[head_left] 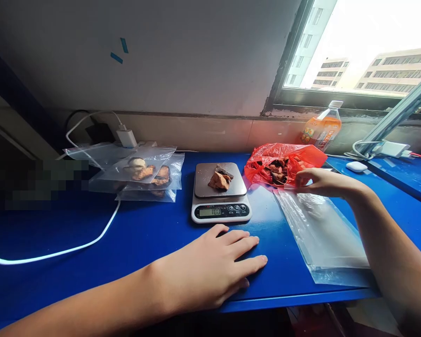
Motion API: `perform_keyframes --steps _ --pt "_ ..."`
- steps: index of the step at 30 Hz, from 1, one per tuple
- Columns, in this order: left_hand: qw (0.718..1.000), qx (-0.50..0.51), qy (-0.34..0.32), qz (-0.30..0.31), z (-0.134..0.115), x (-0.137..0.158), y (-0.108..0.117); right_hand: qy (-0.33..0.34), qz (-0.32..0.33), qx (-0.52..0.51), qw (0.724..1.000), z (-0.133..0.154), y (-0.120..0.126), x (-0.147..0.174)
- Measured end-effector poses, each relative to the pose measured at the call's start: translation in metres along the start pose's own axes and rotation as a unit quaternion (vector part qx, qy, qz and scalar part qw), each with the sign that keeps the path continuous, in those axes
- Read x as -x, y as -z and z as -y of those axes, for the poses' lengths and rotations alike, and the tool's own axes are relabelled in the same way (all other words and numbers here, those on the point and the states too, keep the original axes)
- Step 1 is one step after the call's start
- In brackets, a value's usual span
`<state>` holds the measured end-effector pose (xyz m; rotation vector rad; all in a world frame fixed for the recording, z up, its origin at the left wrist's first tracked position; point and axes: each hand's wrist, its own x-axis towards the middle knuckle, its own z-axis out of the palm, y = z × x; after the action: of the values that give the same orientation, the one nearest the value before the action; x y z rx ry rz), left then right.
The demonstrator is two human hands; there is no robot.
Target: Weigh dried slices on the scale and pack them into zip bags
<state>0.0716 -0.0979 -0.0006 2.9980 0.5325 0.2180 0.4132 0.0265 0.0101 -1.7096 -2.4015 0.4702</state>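
Observation:
My left hand [228,264] lies on the blue table with its fingers spread, just in front of a white digital kitchen scale [221,214]. A few brown and dark dried pieces [220,179] rest on the scale's metal plate. To the right of the scale sits a crumpled red plastic bag [301,157], its mouth showing many dark reddish-brown dried pieces [279,172]. My right hand [323,182] has its fingers curled in a pinch at the bag's near right edge. Below that hand lies a stack of clear plastic bags [330,238].
Several clear zip bags [168,161] with dried pieces inside lie left of the scale. A white cable [101,238] loops over the table's left side. Behind the red bag stands an orange drink bottle [324,126]. A white earphone case [356,167] lies at right.

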Motion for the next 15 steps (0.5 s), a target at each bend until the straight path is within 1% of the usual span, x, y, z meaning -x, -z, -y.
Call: perform_keyframes --steps 2,3,4,5,7,9,10,11,12,14,15 --pt "0.999 0.013 -0.034 -0.012 0.002 -0.003 0.006 0.065 -0.077 0.004 0.995 0.014 0.000 0.001" --pt "0.998 0.026 -0.052 -0.032 0.003 -0.003 0.011 0.102 -0.114 0.004 0.988 0.025 -0.001 0.002" --pt "0.995 0.040 -0.067 -0.067 0.005 -0.003 0.017 0.139 -0.149 0.001 0.979 0.037 -0.003 0.004" --pt "0.989 0.054 -0.077 -0.116 0.007 -0.002 0.024 0.172 -0.174 -0.006 0.970 0.051 -0.006 0.007" --pt "0.967 0.079 -0.073 -0.231 0.012 0.004 0.036 0.229 -0.195 -0.026 0.953 0.083 -0.016 0.014" --pt "0.935 0.105 -0.035 -0.336 0.017 0.011 0.041 0.280 -0.185 -0.057 0.940 0.115 -0.030 0.024" --pt "0.920 0.115 -0.007 -0.374 0.020 0.015 0.039 0.306 -0.179 -0.078 0.932 0.130 -0.038 0.028" --pt "0.907 0.118 0.018 -0.405 0.022 0.017 0.033 0.332 -0.159 -0.096 0.925 0.142 -0.045 0.032" --pt "0.901 0.118 0.038 -0.417 0.024 0.019 0.026 0.358 -0.140 -0.104 0.917 0.152 -0.052 0.035" --pt "0.912 0.127 0.053 -0.386 0.025 0.020 0.006 0.393 -0.115 -0.109 0.906 0.163 -0.064 0.039" --pt "0.915 0.135 0.048 -0.378 0.026 0.020 -0.003 0.403 -0.109 -0.108 0.902 0.166 -0.068 0.040"
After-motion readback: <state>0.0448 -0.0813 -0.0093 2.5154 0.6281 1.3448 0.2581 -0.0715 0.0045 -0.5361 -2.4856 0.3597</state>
